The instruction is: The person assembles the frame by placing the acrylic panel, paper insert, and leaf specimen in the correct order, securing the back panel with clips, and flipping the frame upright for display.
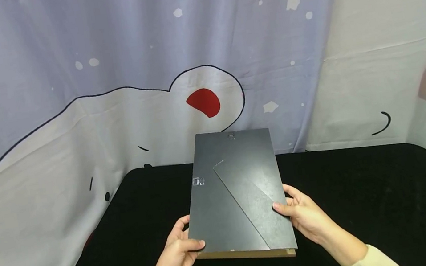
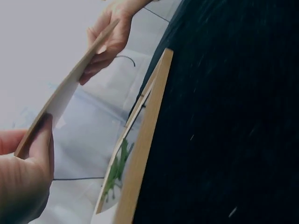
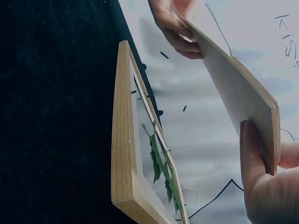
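Both hands hold a dark grey picture-frame backing board [image 1: 223, 208] by its long sides. The left hand [image 1: 176, 254] grips it near the lower left corner, thumb on top. On the right edge, the right hand [image 1: 309, 219] pinches it, thumb on the grey face and fingers beneath. The wrist views show the board's pale underside, raised apart from a light wooden picture frame [image 3: 121, 144] on the black surface. Inside the frame lies a green leaf [image 3: 159, 163] on a white ground. From the head view, the board hides most of the frame; only its near edge shows.
A black cloth-covered table [image 1: 367, 202] spreads under the frame and to both sides. Behind it hangs a lilac and white curtain [image 1: 135, 125] with printed shapes. Small metal fittings [image 1: 198, 181] and a diagonal stand flap are on the board's grey face.
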Demonstrator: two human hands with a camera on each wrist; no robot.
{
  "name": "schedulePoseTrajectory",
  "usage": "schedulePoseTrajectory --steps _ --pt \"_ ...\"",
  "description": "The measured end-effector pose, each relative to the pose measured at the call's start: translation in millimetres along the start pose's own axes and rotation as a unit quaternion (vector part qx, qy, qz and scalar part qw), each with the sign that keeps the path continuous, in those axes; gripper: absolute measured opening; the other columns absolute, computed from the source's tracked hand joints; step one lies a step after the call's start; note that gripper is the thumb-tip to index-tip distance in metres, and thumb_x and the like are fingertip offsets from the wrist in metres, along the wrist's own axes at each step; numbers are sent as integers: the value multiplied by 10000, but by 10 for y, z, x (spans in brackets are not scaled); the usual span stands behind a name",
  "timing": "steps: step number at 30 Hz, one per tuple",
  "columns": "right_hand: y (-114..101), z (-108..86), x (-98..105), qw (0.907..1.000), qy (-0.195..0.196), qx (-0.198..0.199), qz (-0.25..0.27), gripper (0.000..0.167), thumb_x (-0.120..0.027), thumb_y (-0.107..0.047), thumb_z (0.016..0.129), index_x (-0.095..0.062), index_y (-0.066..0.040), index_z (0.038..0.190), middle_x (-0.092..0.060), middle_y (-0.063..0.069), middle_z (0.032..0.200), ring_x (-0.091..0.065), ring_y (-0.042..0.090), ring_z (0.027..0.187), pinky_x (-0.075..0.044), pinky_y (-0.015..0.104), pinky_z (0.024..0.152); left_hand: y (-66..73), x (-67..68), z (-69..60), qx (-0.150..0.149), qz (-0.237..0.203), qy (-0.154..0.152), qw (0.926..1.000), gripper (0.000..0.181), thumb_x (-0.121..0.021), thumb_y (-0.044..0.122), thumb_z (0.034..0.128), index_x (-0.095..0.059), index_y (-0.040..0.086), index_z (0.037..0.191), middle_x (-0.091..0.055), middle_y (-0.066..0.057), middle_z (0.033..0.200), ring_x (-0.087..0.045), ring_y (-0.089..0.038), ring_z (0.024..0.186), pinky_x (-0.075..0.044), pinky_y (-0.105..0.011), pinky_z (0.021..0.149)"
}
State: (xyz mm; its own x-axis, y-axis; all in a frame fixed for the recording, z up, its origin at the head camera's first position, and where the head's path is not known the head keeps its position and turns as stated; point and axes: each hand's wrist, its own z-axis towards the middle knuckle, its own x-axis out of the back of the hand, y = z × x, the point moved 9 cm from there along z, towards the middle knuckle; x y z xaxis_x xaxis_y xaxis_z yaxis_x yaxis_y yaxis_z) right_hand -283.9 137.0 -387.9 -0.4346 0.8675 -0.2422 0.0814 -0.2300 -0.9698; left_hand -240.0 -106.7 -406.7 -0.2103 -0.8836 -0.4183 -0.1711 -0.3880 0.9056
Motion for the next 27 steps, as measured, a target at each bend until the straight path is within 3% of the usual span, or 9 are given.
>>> schedulePoseTrajectory --steps 7,14,20,27 --pt "-23 27 0 9999 79 -29 65 713 -551 17 939 -65 105 1453 -678 -51 952 -650 60 829 -538 244 739 163 9 97 115 599 -377 9974 838 -558 -143 781 -101 29 1461 -542 -54 1198 -639 -165 994 -542 -313 798" --pt "-55 83 40 9997 253 -51 38 708 -555 40 926 -88 83 1455 -673 -59 929 -646 52 816 -533 233 730 370 62 276 -65 1367 -725 9879 690 -568 -27 893 -172 -103 1453 -599 -86 1184 -658 -161 956 -546 -344 804" --pt "-67 122 78 9996 285 -31 -82 715 -524 52 932 -52 84 1468 -670 -62 936 -647 52 833 -532 232 742 456 199 461 -72 2239 -344 9740 564 -604 5 893 -341 -122 1375 -613 -75 1052 -648 -155 852 -552 -334 743" --pt "-24 190 130 9988 447 -124 -167 705 -510 67 919 -69 83 1469 -664 -51 916 -645 64 830 -530 248 744 450 287 607 -45 2691 42 9631 556 -638 -22 840 -397 -108 1334 -582 -87 1010 -625 -151 787 -538 -319 693"
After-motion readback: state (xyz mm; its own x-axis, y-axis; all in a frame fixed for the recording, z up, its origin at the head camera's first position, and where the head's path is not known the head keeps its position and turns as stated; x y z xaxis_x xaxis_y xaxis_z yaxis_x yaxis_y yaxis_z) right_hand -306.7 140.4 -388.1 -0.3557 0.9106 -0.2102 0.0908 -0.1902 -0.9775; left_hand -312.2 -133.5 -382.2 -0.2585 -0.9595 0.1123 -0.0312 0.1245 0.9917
